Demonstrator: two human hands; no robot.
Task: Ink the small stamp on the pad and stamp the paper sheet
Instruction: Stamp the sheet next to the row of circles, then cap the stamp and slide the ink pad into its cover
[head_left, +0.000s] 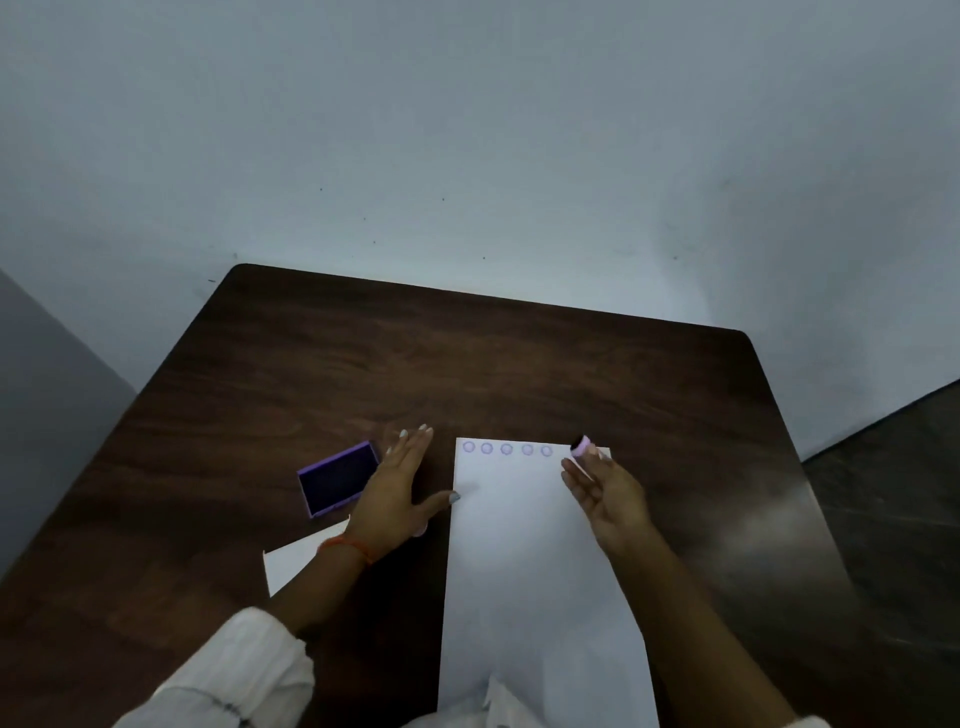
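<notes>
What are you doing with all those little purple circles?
A person is stamping a sheet of paper on a dark wooden table. The right hand holds a small pink stamp by the paper's top right corner, next to a row of five purple circles already printed along the top edge. The left hand lies flat, its thumb touching the paper's left edge. An open purple ink pad sits to the left, and another white sheet pokes out under the left wrist.

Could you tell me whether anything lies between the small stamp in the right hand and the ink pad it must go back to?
Yes. The left hand rests flat on the table between the ink pad and the paper sheet, so the small stamp in the right hand must pass over it.
</notes>
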